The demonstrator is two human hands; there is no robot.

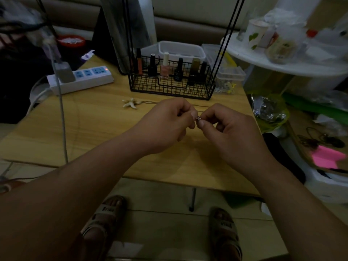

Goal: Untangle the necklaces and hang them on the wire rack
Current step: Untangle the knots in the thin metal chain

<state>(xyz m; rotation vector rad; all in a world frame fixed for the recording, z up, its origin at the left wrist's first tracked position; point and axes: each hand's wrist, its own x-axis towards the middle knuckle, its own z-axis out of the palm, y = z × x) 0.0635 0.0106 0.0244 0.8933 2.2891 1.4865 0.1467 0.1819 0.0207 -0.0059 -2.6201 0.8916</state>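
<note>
L hand + R hand fingers in pinch on pendant; chain near-invisible, dim.

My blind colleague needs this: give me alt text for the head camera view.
The left hand and right hand pinch a small silver charm between them above a wooden table. Behind, a starfish pendant lies on the table before a black wire rack holding nail polish bottles.
</note>
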